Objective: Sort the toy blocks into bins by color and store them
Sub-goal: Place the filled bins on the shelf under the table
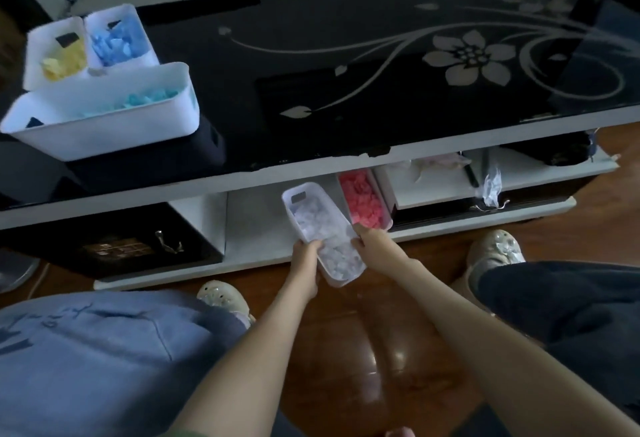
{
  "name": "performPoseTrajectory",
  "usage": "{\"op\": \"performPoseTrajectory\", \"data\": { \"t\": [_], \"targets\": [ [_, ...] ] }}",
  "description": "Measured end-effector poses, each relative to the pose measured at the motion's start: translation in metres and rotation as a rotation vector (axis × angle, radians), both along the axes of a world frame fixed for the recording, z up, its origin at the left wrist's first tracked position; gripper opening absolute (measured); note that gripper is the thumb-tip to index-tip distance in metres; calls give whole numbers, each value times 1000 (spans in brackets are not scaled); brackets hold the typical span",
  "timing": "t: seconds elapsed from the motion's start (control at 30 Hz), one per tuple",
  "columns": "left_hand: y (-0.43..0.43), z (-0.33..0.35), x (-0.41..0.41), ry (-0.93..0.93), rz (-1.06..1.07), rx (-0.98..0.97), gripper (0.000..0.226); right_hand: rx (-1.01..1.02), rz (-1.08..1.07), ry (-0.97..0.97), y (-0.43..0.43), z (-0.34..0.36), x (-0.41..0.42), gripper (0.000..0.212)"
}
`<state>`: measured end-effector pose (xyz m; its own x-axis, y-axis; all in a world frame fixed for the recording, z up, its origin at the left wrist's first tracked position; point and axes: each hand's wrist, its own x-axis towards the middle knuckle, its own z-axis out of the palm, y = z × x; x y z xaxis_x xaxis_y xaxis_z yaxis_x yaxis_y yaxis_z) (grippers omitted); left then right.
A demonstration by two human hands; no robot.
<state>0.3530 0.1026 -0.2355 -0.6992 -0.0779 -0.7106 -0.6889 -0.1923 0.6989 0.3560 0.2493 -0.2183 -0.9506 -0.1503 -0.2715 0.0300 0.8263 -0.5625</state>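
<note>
A narrow white bin of white blocks (300,198) is tilted at the lower shelf's front edge, half over the floor. My left hand (304,256) grips its left wall and my right hand (370,237) grips its right wall. Just right of it, a bin of red blocks (363,199) sits on the lower shelf (256,222). On the black glass tabletop (346,90) at the left stand three white bins: one with yellow blocks (38,56), one with blue blocks (138,28), and a larger one with light blue blocks (104,125).
A dark box (114,246) fills the shelf's left part. White trays and a crumpled plastic wrapper (491,187) lie on the shelf's right part. My knees and light shoes (495,249) rest on the wooden floor in front. Cloth lies behind the table.
</note>
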Motion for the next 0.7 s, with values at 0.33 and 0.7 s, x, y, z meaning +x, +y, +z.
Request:
{"op": "performPoseTrajectory", "data": {
  "t": [0.33, 0.7],
  "targets": [
    [3, -37, -67, -174, -2, -306, 35, 50, -80, 14, -13, -33, -39, 40],
    [3, -62, -99, -76, -115, -189, 39, 74, -151, 65, -14, -73, -45, 50]
  ]
}}
